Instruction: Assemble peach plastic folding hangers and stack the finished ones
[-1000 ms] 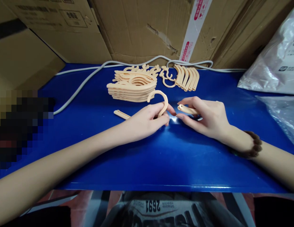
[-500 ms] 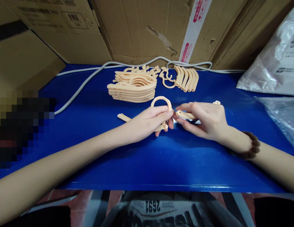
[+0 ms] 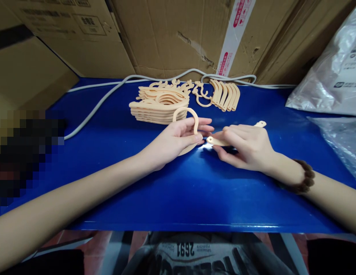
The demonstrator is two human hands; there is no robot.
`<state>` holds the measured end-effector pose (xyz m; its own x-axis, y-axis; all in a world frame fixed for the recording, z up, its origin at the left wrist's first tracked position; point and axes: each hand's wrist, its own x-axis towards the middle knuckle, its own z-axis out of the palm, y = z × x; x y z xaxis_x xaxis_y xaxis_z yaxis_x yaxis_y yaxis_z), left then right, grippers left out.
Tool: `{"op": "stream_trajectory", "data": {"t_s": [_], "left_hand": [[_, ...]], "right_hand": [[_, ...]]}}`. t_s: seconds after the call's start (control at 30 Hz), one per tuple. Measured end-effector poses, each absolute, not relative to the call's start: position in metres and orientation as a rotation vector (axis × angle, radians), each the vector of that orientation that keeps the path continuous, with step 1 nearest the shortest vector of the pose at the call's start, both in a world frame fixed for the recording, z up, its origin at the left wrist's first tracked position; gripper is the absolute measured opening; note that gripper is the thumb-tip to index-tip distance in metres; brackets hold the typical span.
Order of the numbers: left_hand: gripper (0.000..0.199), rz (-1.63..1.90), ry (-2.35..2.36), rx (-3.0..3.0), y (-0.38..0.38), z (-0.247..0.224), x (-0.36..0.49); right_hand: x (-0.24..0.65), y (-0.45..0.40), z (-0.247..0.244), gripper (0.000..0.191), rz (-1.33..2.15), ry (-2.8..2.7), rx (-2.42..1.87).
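Blue bench (image 3: 178,206), glossy, brown cardboard (image 3: 166,46) behind it, white cable (image 3: 106,93) along the back. Both your hands are over the middle of it.

Grip first. Left hand (image 3: 166,147): thumb over the foot of the hook piece (image 3: 197,124), other fingers behind, their tips fanned outward. Pinch low and firm there; the curve above is a poor handle and would probably twist. Fanned tips could block the near edge, so tuck them back. Right hand (image 3: 249,149): the curved strip (image 3: 219,142) is clamped between thumb and forefinger, its holed end poking out. Good, the hole reads clearly from above. Hold close to that end for control, wrists low and level; thin plastic likely flexes if squeezed hard.

Positions, read from the gap between your hands. Hook piece: just at 9 o'clock, its arch rising toward 11 o'clock from your left thumb. A flat cream part shows under that thumb; cannot tell if it is joined. Strip: at 3 o'clock, holed end near the left fingertips, seemingly apart from them. Another holed end (image 3: 261,123) shows beyond your right knuckles; cannot tell whether it belongs to the same strip.

Around: stacked cream pieces (image 3: 157,114) at 10 o'clock, loose hooks (image 3: 205,104) at 12, a row of curved strips (image 3: 232,101) at 1, plastic bag (image 3: 332,76) toward 2.
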<state>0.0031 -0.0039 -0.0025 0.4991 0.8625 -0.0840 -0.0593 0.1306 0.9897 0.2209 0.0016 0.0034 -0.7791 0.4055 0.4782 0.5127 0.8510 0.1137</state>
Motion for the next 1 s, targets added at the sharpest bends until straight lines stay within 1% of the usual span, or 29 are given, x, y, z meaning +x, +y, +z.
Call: {"op": "stream_trajectory", "data": {"t_s": [0.2, 0.43, 0.7, 1.0], "left_hand": [[0.047, 0.768, 0.728, 1.201, -0.006, 0.001, 0.004], [0.049, 0.694, 0.734, 1.177, -0.007, 0.006, 0.004], [0.047, 0.712, 0.652, 1.025, -0.002, 0.009, 0.002], [0.045, 0.722, 0.571, 0.998, 0.001, 0.004, 0.0]], "right_hand": [[0.219, 0.004, 0.004, 0.019, -0.446, -2.65, -0.632], [0.218, 0.003, 0.004, 0.016, -0.6, -2.582, -0.603], [0.22, 0.002, 0.004, 0.021, -0.599, -2.583, -0.668], [0.22, 0.004, 0.001, 0.022, -0.635, -2.58, -0.687]]}}
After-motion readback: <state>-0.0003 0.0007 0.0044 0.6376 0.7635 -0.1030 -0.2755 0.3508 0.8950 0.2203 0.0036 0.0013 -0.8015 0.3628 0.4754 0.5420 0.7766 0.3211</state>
